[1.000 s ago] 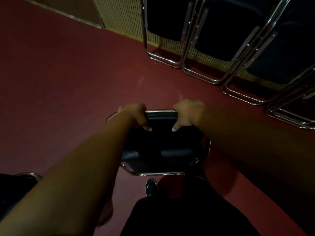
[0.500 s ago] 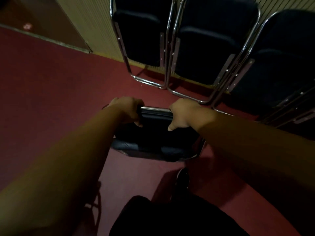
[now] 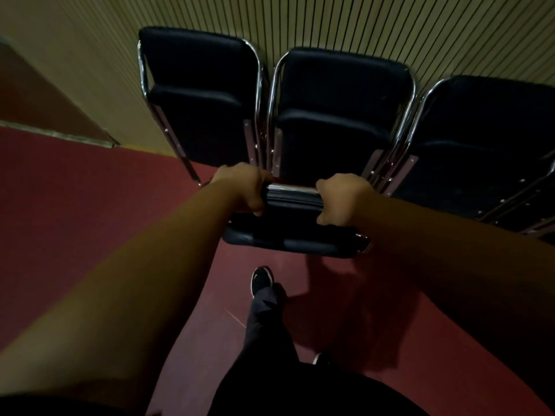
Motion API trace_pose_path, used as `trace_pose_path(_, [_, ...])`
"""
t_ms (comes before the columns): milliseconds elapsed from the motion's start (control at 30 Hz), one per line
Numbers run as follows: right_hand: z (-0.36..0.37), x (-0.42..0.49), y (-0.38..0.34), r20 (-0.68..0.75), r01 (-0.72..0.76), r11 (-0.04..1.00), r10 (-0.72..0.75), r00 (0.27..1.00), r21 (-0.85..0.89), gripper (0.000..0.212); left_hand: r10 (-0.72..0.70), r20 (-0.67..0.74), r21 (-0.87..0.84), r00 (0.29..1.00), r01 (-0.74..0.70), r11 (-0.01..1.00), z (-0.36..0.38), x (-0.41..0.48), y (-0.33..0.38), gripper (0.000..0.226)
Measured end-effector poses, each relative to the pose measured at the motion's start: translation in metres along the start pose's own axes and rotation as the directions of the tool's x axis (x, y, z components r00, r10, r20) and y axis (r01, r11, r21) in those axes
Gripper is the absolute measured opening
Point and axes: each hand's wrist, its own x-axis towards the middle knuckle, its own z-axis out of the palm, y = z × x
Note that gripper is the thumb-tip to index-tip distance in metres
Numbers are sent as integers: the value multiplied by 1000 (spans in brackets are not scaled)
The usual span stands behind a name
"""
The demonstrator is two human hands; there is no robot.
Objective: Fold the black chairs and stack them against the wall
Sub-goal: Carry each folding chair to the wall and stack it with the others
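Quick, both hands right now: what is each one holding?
Left hand: gripping the chrome top bar of the black chair.
Right hand: gripping the same bar, further right.

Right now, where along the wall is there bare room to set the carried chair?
Bare floor and wall lie left of the leftmost leaning chair, up to the brown panel. Crowded rightward: middle chair and right stack stand close.

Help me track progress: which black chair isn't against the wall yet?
The folded chair nearest the person, whose top bar the left hand and right hand grip. The left chair, middle chair and right chair lean on the slatted wall.
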Motion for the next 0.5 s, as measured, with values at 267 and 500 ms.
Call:
trace_pose_path(267, [-73,89,51,123,-150,989,151,981,-18,63,125,161,-56,979,-118,991,-87,140,-26,53])
trace_pose_path(500, [-89,142,110,194,-220,973,203,960,67,71,223,172,-105,960,-207,973,-105,224,-15,54])
